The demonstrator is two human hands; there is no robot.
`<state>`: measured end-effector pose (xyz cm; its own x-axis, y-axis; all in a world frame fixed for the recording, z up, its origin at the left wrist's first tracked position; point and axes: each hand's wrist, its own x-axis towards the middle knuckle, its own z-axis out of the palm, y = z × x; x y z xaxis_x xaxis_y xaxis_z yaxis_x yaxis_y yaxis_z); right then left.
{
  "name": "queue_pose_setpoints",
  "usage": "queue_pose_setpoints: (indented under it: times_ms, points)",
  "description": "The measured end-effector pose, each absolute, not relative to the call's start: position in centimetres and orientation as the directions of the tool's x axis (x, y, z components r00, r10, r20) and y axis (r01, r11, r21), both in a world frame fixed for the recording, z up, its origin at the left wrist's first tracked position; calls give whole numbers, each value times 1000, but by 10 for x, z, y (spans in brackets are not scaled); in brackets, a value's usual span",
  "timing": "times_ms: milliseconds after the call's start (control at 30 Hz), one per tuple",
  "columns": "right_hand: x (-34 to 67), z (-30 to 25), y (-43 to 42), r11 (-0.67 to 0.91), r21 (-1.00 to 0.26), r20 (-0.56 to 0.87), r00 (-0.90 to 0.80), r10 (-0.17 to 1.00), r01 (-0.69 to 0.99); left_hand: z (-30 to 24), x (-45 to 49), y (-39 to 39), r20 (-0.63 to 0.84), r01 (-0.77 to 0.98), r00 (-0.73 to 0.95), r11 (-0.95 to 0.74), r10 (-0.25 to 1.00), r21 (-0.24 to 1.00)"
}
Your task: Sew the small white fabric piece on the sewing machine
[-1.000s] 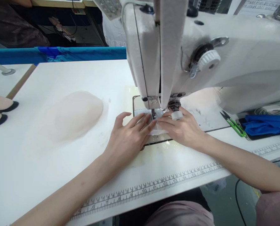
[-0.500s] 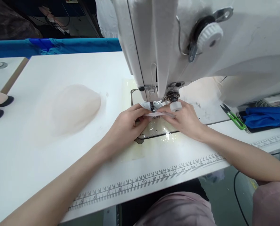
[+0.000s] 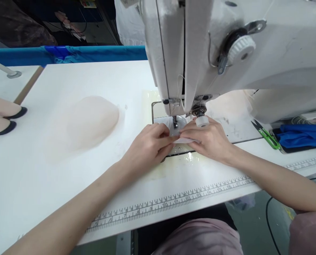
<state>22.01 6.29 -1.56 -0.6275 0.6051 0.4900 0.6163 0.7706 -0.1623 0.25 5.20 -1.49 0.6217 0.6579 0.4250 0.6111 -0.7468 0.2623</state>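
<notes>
A small piece of pale, thin fabric (image 3: pixel 181 140) lies on the metal needle plate (image 3: pixel 158 113) of a white sewing machine (image 3: pixel 227 53), just in front of the presser foot (image 3: pixel 175 123). My left hand (image 3: pixel 149 147) pinches its left edge with curled fingers. My right hand (image 3: pixel 208 140) pinches the right edge, and a white thimble-like cap (image 3: pixel 201 121) sits on one of its fingers. Both hands meet directly below the needle.
A pale pink mound of sheer fabric (image 3: pixel 86 124) lies left on the white table (image 3: pixel 54 184). Green thread snips (image 3: pixel 265 134) and blue cloth (image 3: pixel 301 136) lie right. A printed ruler (image 3: pixel 173 202) runs along the front edge. Two black-tipped pale shapes (image 3: pixel 3 118) sit far left.
One second ago my fingers lay flat on the fabric at the plate; now both hands pinch its edges. The view has shifted slightly.
</notes>
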Motion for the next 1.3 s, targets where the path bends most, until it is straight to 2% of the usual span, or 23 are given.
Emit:
queue_pose_setpoints:
  times_ms: [100, 133, 200, 367, 600, 833, 1000, 1167, 1300]
  points:
    - [221, -14, 59, 819, -21, 520, -693, 499, 573, -15, 4, 40, 489, 650, 693, -753, 530, -105]
    - [220, -14, 58, 821, 19, 528, -703, 477, 571, -14, 5, 36, 488, 656, 706, -734, 514, -176]
    - [220, -13, 57, 817, 66, 545, -706, 452, 573, -11, 7, 31, 475, 667, 714, -707, 515, -235]
    - [220, -14, 57, 819, 75, 550, -709, 442, 569, -9, 9, 27, 434, 676, 710, -709, 554, -201]
    - [219, -17, 63, 808, 95, 566, -699, 436, 581, -13, 8, 36, 452, 689, 685, -710, 572, -146]
    - [217, -21, 71, 761, 136, 488, -711, 506, 635, -12, 5, 49, 406, 687, 699, -710, 589, -155]
    - [219, -20, 66, 765, 160, 478, -727, 493, 624, -16, 5, 43, 478, 695, 680, -697, 557, -177]
    - [219, -18, 61, 791, 117, 485, -729, 482, 601, -15, 5, 37, 477, 694, 668, -709, 571, -122]
    - [219, -16, 61, 786, 133, 478, -733, 483, 604, -15, 5, 39, 480, 694, 665, -711, 572, -114]
